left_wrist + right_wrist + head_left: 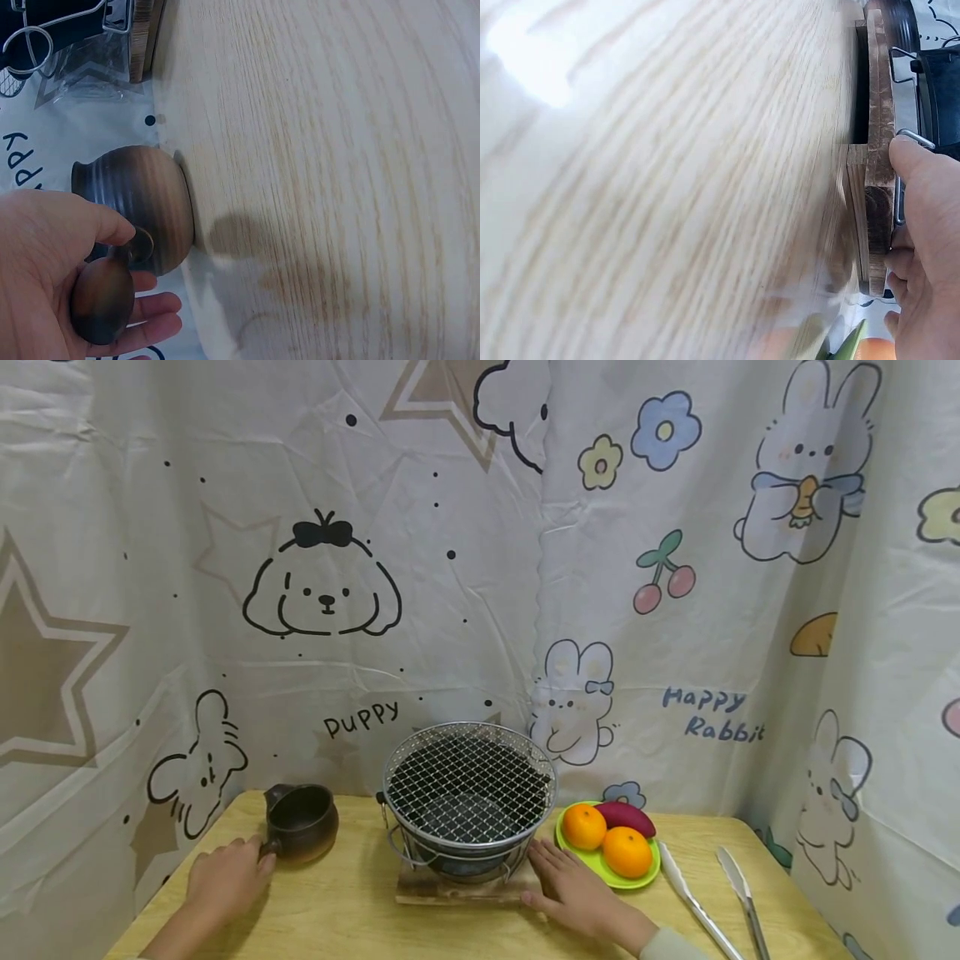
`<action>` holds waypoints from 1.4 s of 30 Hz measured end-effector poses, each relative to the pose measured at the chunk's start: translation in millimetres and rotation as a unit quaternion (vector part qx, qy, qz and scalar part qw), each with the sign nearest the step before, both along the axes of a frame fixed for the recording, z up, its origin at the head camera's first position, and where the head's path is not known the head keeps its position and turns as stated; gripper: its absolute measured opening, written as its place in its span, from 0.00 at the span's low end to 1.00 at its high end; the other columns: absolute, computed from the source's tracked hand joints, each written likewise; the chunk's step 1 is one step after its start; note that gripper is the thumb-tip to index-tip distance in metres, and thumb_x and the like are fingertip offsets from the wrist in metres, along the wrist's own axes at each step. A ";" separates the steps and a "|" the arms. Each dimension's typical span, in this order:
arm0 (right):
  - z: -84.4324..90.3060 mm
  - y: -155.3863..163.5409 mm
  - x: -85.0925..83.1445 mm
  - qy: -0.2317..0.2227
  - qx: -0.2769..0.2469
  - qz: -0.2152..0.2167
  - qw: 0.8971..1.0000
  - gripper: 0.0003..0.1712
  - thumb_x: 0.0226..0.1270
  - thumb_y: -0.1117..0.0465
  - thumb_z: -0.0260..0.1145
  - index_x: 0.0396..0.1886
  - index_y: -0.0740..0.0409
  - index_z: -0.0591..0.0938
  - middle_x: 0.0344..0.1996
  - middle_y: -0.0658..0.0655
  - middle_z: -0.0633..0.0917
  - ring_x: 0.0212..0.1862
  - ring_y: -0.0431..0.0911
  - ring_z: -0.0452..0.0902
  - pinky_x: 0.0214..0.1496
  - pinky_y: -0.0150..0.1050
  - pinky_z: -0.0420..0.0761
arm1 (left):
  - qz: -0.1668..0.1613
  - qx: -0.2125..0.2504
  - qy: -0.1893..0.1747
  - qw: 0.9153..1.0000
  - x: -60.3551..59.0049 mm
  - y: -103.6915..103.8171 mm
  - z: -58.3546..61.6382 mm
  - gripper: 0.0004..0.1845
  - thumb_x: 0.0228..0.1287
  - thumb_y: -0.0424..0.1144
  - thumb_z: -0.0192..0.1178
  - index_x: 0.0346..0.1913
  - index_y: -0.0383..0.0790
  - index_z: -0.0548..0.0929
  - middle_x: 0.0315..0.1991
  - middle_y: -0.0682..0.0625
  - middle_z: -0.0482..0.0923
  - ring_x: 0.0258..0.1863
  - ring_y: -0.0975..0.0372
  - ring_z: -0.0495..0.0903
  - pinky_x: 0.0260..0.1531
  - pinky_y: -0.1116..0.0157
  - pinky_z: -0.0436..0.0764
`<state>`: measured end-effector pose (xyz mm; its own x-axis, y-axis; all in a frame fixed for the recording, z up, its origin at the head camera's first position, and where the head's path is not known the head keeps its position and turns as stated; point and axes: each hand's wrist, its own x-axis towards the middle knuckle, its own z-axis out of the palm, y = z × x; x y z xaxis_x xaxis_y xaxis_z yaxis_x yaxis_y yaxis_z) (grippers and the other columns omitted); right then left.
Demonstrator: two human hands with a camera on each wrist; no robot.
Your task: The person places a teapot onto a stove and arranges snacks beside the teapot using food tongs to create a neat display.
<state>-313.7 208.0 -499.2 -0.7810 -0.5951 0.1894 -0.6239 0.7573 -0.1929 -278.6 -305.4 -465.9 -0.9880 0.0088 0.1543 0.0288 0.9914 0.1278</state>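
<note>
The person's left hand (225,878) is gripping the stubby side handle (103,300) of a dark brown glazed ceramic pot (302,821), with the thumb and curled fingers (154,315) wrapping around that handle while the pot is standing upright on the pale wooden worktop (337,910), near its back left corner and close to the cartoon-printed white curtain (322,602) that is hanging along the rear edge. The right hand (581,893) is lying at the right end of the rough wooden base board (457,890), its thumb (915,161) and fingertips pressing against the board's edge; in the blurred right wrist view the fingers seem to be curling onto the board, though how firmly they are clasping it is hard to make out. On that board a small round black charcoal stove with a wire mesh grill top (468,785) is sitting in the middle of the worktop, just to the right of the pot with a narrow gap between them. Just beside the right hand, a lime green round plate (600,860) is carrying two oranges (627,851) and a purple sweet potato (625,816), and its rim is nearly touching the board. Further right, a pair of long metal tongs (712,893) is lying with its arms spread, pointing toward the front right edge. A bare stretch of worktop is lying open in front of the stove, between the two hands and the near edge.
</note>
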 end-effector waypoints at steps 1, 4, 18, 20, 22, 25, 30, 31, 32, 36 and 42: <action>0.3 0.1 -0.3 -0.003 0.002 -0.001 1.000 0.46 0.76 0.33 0.53 0.74 0.66 0.69 0.75 0.63 0.70 0.76 0.62 0.63 0.75 0.62 0.64 | 0.000 0.000 -0.001 1.000 0.1 0.1 -0.3 0.20 0.72 0.44 0.57 0.49 0.26 0.82 0.31 0.40 0.82 0.29 0.43 0.83 0.28 0.45 0.78; 0.0 0.7 -0.9 -0.005 0.002 -0.002 1.000 0.46 0.76 0.32 0.53 0.75 0.65 0.69 0.75 0.63 0.70 0.76 0.62 0.64 0.76 0.62 0.64 | -0.001 0.003 0.003 1.000 0.4 0.0 -1.5 0.20 0.72 0.44 0.57 0.48 0.26 0.83 0.31 0.40 0.82 0.28 0.44 0.83 0.27 0.45 0.78; 2.1 -0.8 0.7 0.003 0.002 -0.003 1.000 0.45 0.76 0.33 0.54 0.74 0.66 0.69 0.74 0.63 0.71 0.76 0.62 0.64 0.75 0.62 0.65 | 0.015 0.039 -0.002 0.999 -1.4 -1.6 1.9 0.15 0.72 0.45 0.59 0.32 0.36 0.81 0.26 0.42 0.82 0.24 0.46 0.82 0.19 0.49 0.75; 2.0 -0.8 0.9 0.005 0.002 -0.003 1.000 0.45 0.75 0.33 0.54 0.74 0.66 0.69 0.74 0.63 0.71 0.76 0.62 0.64 0.75 0.62 0.65 | 0.014 0.035 0.004 0.999 -1.7 -1.5 0.8 0.16 0.72 0.45 0.58 0.30 0.36 0.80 0.24 0.43 0.81 0.23 0.46 0.82 0.19 0.49 0.75; 2.1 -0.9 1.2 0.004 0.001 -0.004 1.000 0.46 0.75 0.33 0.54 0.74 0.66 0.70 0.74 0.63 0.71 0.76 0.62 0.64 0.75 0.62 0.65 | 0.012 0.027 0.012 1.000 -1.6 -1.1 -0.6 0.16 0.72 0.44 0.58 0.30 0.35 0.79 0.23 0.43 0.80 0.23 0.46 0.81 0.19 0.49 0.75; 1.6 -1.1 1.1 0.004 0.001 -0.006 1.000 0.46 0.75 0.33 0.54 0.74 0.65 0.70 0.74 0.62 0.71 0.76 0.62 0.64 0.75 0.62 0.65 | 0.010 0.014 0.020 1.000 -1.5 0.0 -2.4 0.17 0.73 0.43 0.58 0.32 0.32 0.79 0.23 0.43 0.79 0.22 0.46 0.81 0.19 0.48 0.76; 0.5 -1.1 1.3 0.007 0.003 -0.005 1.000 0.45 0.75 0.33 0.54 0.74 0.65 0.70 0.74 0.62 0.71 0.76 0.61 0.65 0.75 0.62 0.65 | 0.008 0.009 0.024 1.000 -2.0 -0.6 -4.5 0.17 0.73 0.43 0.57 0.33 0.31 0.79 0.23 0.44 0.78 0.22 0.47 0.81 0.19 0.49 0.77; 0.4 -1.0 1.5 0.006 0.002 -0.004 1.000 0.45 0.75 0.33 0.54 0.74 0.65 0.70 0.74 0.62 0.71 0.76 0.61 0.65 0.75 0.62 0.65 | 0.008 0.010 0.024 1.000 -1.8 -1.0 -4.8 0.17 0.74 0.43 0.57 0.32 0.31 0.79 0.23 0.45 0.77 0.22 0.48 0.80 0.19 0.49 0.76; 0.7 -1.1 1.7 0.003 0.000 -0.004 1.000 0.45 0.75 0.33 0.54 0.74 0.66 0.69 0.74 0.62 0.71 0.76 0.61 0.65 0.75 0.63 0.64 | 0.009 0.013 0.026 1.000 -1.9 -1.3 -5.0 0.17 0.73 0.43 0.58 0.32 0.31 0.79 0.23 0.45 0.77 0.21 0.49 0.80 0.19 0.50 0.76; 2.5 -1.7 2.3 -0.012 -0.005 -0.004 1.000 0.46 0.75 0.33 0.54 0.74 0.66 0.69 0.75 0.63 0.70 0.76 0.62 0.64 0.75 0.63 0.63 | 0.012 0.026 0.035 0.999 -1.8 -3.0 -5.9 0.17 0.73 0.44 0.59 0.29 0.33 0.79 0.21 0.47 0.76 0.18 0.53 0.77 0.17 0.52 0.74; 3.5 -1.6 1.8 -0.016 0.001 -0.009 1.000 0.47 0.75 0.32 0.54 0.75 0.65 0.69 0.75 0.62 0.69 0.77 0.61 0.64 0.76 0.63 0.63 | 0.013 0.034 0.041 0.998 -2.8 -4.5 -6.4 0.17 0.73 0.44 0.59 0.28 0.34 0.78 0.21 0.47 0.75 0.18 0.53 0.75 0.17 0.53 0.72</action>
<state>-311.9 206.4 -495.7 -0.7976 -0.5808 0.1626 -0.6031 0.7693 -0.2108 -281.5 -309.9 -472.3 -0.9715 -0.0308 0.2349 0.0158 0.9809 0.1940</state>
